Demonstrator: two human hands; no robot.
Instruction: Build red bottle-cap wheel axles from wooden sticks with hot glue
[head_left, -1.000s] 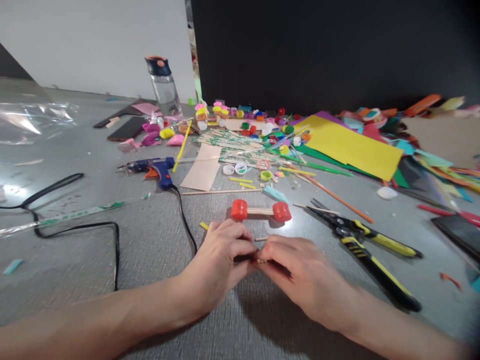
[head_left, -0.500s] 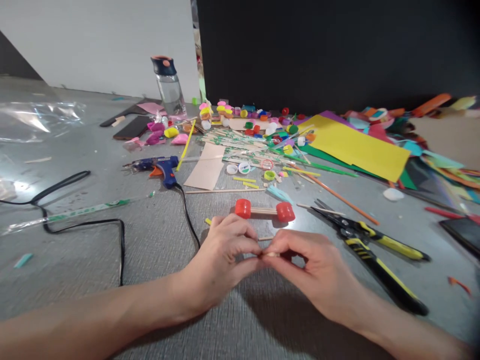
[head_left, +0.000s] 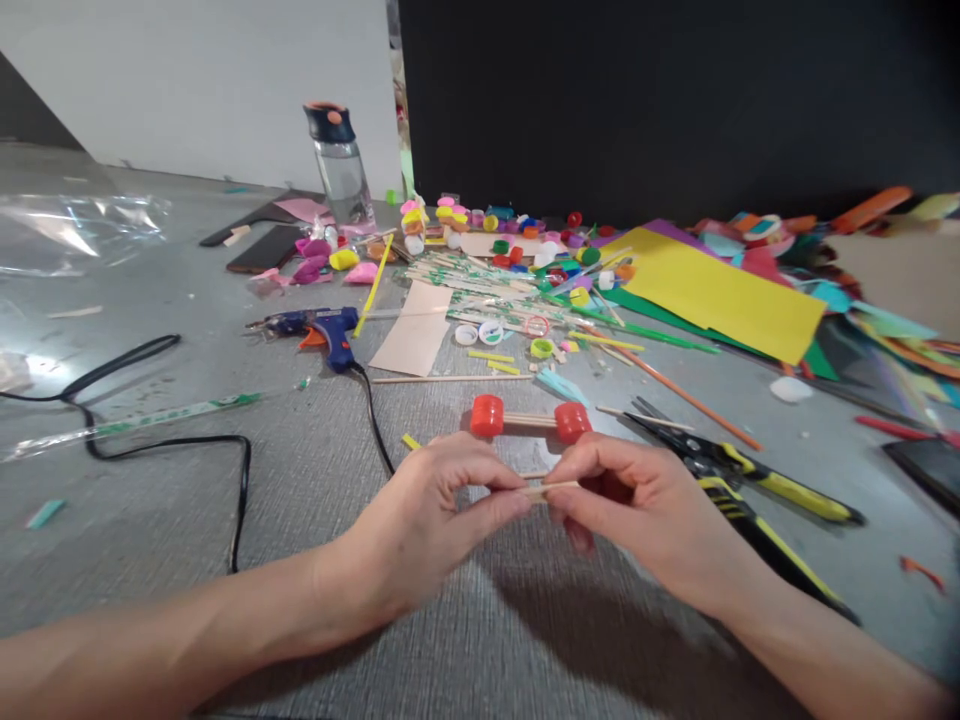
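Note:
My left hand (head_left: 442, 510) and my right hand (head_left: 637, 495) meet near the middle of the table. Between their thumbs and fingertips is a short, pale wooden stick (head_left: 555, 490), with both hands pinching it. Just behind it another thin stick (head_left: 534, 475) shows partly; my fingers hide its ends. Beyond my hands lies a piece with red caps (head_left: 487, 415) at both ends, joined by thin wooden sticks (head_left: 529, 420). Black and yellow pliers (head_left: 731, 470) lie beside my right hand, their lower handle partly behind my wrist.
A blue glue gun (head_left: 330, 335) lies left, its black cord (head_left: 371, 425) running toward my left forearm. A water bottle (head_left: 341, 170) stands at the back. Wrapped sticks (head_left: 480, 280), bottle caps and yellow sheets (head_left: 720, 290) spread across the far side. A long wooden stick (head_left: 450, 379) lies crosswise.
My right hand has turned and risen slightly, and its fingers now show more of the wooden stick. The left hand has moved a little, still pinching. The red-capped piece lies where it was.

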